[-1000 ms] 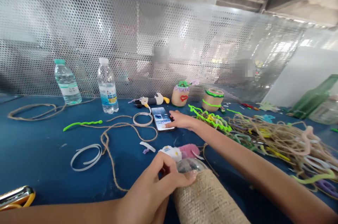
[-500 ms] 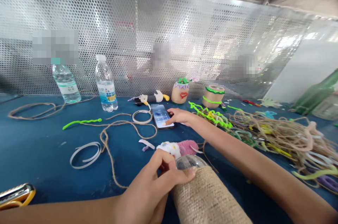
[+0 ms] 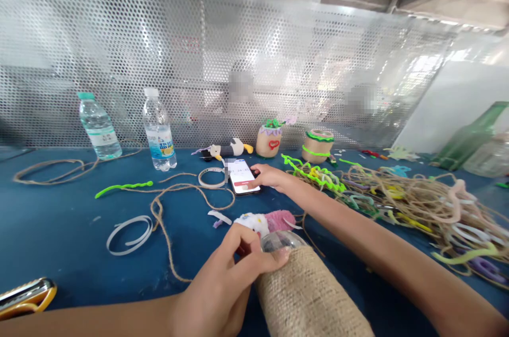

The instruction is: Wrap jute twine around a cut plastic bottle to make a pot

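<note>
Thumb and fingers of my left hand [image 3: 226, 278] are closed on the clear rounded end of a plastic bottle [image 3: 312, 292] wrapped in burlap. It slants toward me at the bottom of the view. My right hand [image 3: 272, 177] reaches forward to a smartphone [image 3: 240, 168] lying on the blue table. Its thumb rests on the lower screen, and the other fingers close round the right edge. The lit screen is white with a red bar low down. Just beyond the bottle lies a fuzzy pink and white piece [image 3: 278, 220].
Twine [image 3: 183, 186], a tape roll [image 3: 210, 178] and a white strip coil [image 3: 129, 236] lie left of centre. Two water bottles [image 3: 159, 135] stand behind. A yellow cutter [image 3: 29, 297] is front left. Decorated pots [image 3: 268, 141] stand at the back; tangled twine and pipe cleaners [image 3: 401, 199] spread right.
The phone's screen has gone from a blue home screen with icons to a white page with a red bar. Both hands keep nearly the same places; the view has shifted slightly.
</note>
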### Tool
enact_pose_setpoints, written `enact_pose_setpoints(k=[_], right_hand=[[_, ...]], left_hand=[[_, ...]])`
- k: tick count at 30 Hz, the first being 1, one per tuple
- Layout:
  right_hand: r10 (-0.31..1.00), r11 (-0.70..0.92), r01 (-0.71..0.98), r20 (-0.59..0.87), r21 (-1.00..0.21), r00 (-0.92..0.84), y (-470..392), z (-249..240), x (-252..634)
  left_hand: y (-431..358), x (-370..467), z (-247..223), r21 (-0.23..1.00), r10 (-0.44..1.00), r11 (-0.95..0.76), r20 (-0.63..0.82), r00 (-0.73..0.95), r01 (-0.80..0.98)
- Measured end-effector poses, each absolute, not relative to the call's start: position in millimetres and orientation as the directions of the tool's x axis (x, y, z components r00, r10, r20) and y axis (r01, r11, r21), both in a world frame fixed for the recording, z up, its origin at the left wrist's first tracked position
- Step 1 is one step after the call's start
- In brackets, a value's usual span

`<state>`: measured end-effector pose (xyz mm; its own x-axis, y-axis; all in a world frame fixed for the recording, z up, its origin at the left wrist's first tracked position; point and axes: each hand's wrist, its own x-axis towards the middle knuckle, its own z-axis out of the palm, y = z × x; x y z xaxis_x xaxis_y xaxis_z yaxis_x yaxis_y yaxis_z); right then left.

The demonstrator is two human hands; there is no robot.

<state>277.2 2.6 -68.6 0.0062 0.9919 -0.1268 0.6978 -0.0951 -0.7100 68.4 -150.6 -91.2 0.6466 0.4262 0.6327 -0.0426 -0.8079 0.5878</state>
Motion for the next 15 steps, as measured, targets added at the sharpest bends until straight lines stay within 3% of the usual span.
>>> enact_pose_setpoints(k=[4,9,12,14,15], right_hand=[[0.994,-0.078,0.705,-0.113,-0.705,-0.003,-1,-69,276],[0.996,0.026,0.708,-0.046,-0.706,-0.083,-15,-31,269],[0.941,0.229,0.644,-0.004,-0.730,-0.339,-48,14,275],[0.797,0.449,0.504,0.076,-0.738,-0.600,-80,35,287],[0.750,0.530,0.465,0.137,-0.709,-0.647,-96,40,294]], left_hand=[[-149,67,-97,0.708,0.505,-0.702,0.573,0.646,-0.079],[-153,72,-91,0.905,0.696,-0.405,0.397,0.598,-0.130],[-157,81,-88,0.950,0.790,-0.285,0.309,0.529,-0.128],[-158,86,-89,0.970,0.829,-0.204,0.241,0.504,-0.129],[-159,88,-90,0.975,0.835,-0.181,0.221,0.504,-0.129]])
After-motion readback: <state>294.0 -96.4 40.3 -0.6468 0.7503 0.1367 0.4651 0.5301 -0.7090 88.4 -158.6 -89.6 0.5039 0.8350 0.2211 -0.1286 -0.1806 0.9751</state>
